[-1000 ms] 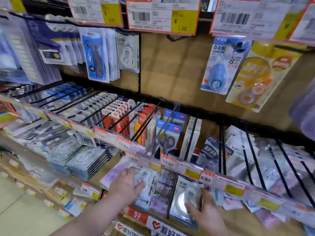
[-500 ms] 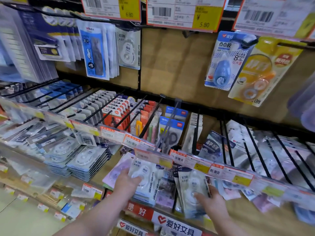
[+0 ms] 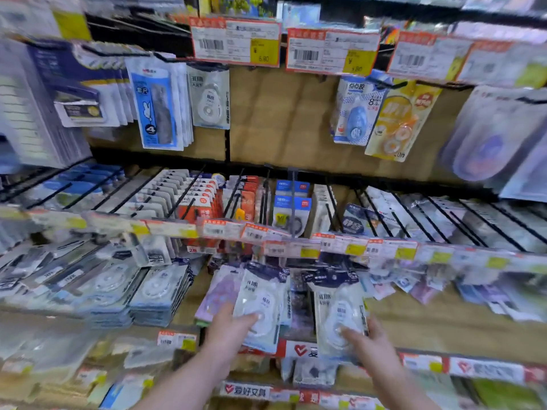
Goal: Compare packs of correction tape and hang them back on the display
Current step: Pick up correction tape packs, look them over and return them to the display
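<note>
I hold two packs of correction tape low in front of the display, side by side and upright. My left hand (image 3: 229,327) grips the left pack (image 3: 262,303), thumb across its clear blister. The right pack (image 3: 337,309) sits in my right hand (image 3: 365,340), thumb on its front. Both packs are pale with a dark blue header and a white tape dispenser inside. A matching pack (image 3: 209,97) hangs on a peg in the upper row, left of centre.
Black peg hooks (image 3: 291,202) carry scissors, erasers and tape packs in the middle row, behind a rail of price tags (image 3: 340,245). Stacked flat packs (image 3: 159,294) lie at left. A blue glue-tape pack (image 3: 356,113) hangs upper right. A wooden back panel (image 3: 281,119) shows between the upper items.
Both hands have lifted their packs up off the lower shelf and now hold them upright. The camera has tilted upward, showing more of the upper peg row.
</note>
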Demonstrator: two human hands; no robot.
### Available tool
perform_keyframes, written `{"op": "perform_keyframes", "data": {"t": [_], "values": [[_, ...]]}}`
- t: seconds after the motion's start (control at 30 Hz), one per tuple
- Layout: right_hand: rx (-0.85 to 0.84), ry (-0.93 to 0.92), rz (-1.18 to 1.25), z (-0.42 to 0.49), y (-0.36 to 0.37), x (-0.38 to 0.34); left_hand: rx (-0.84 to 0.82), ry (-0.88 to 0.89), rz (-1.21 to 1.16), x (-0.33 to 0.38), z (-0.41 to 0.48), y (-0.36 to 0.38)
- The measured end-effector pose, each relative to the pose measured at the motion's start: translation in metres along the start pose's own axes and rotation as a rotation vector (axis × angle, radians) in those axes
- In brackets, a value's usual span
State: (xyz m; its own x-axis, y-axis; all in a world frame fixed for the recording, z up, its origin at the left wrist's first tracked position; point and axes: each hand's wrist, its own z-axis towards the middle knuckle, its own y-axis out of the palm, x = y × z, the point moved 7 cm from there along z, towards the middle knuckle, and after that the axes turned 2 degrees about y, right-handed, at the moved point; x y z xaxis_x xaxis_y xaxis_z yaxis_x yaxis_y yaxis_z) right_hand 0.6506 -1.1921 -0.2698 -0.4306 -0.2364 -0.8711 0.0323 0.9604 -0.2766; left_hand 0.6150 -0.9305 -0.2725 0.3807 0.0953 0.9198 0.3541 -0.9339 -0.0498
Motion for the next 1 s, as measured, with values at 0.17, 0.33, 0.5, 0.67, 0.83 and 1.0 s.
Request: {"op": "perform_keyframes", "data": {"t": [0.17, 0.33, 0.5, 0.67, 0.83, 1.0], "values": [[0.048, -0.023, 0.097, -0.027, 0.000, 0.027, -0.119, 0.053, -0.002, 0.000, -0.025, -0.001], [0.048, -0.059, 0.164, -0.091, 0.007, -0.006, -0.203, 0.066, -0.067, 0.002, -0.043, -0.006], [0.054, -0.173, 0.179, -0.109, 0.011, -0.030, -0.242, 0.160, -0.150, 0.030, -0.059, -0.011], [0.051, -0.301, 0.228, -0.110, 0.007, -0.060, -0.267, 0.257, -0.190, 0.068, -0.068, -0.011], [0.056, -0.379, 0.260, -0.100, -0.004, -0.090, -0.257, 0.337, -0.206, 0.100, -0.064, -0.006], [0.029, -0.435, 0.316, -0.091, -0.017, -0.119, -0.269, 0.392, -0.228, 0.130, -0.064, 0.007]]}}
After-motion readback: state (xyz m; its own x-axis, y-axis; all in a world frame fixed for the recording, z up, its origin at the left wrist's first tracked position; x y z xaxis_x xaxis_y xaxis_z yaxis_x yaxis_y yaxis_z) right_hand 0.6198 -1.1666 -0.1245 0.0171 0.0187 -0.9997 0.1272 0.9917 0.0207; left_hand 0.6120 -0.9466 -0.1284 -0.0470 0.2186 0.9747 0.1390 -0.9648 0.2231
